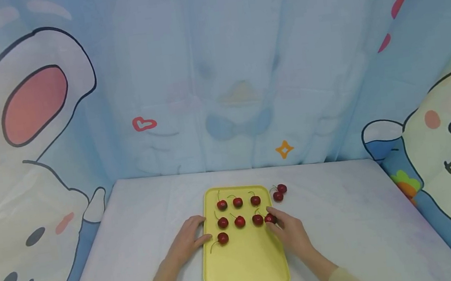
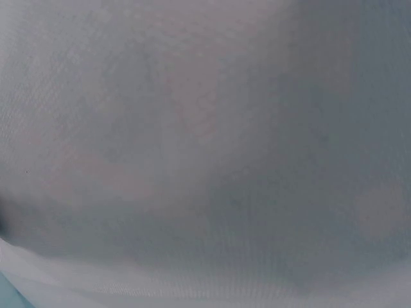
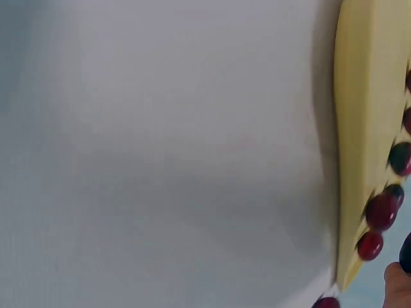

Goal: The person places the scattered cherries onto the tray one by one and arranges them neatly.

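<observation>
A yellow rectangular tray [image 1: 246,268] lies on the white-covered table, with several dark red cherries in rows on it. My right hand [image 1: 292,232] pinches a cherry [image 1: 269,219] between thumb and fingers over the tray's right edge, beside another cherry [image 1: 257,220] in the second row. My left hand [image 1: 186,240] rests at the tray's left edge, fingers relaxed, its thumb over the rim near a lone cherry [image 1: 223,238] in the third row. In the right wrist view, fingertips [image 3: 397,282] show at the lower right corner by a dark cherry.
Two loose cherries [image 1: 278,196] lie on the table [image 1: 343,220] just past the tray's upper right corner. Behind the table hangs a pale blue curtain [image 1: 239,41] with cartoon animals. The left wrist view holds only blurred grey-white cloth [image 2: 192,160].
</observation>
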